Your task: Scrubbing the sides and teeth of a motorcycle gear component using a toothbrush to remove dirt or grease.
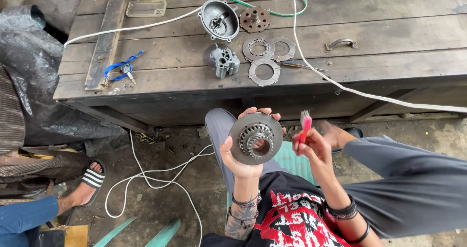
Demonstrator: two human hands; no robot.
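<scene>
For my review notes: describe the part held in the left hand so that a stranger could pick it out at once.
Below the front edge of the wooden workbench, the left hand holds up a round grey metal disc with a toothed hub and open centre. Unlike the flat rings lying on the bench, it is off the bench, beside the pink brush in the right hand.

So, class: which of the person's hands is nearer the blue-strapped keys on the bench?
Left. The left hand, holding the toothed disc, is nearer the keys; the right hand is farther right.

Weathered wooden workbench (389, 28) over dirty concrete floor (160, 188).
</scene>
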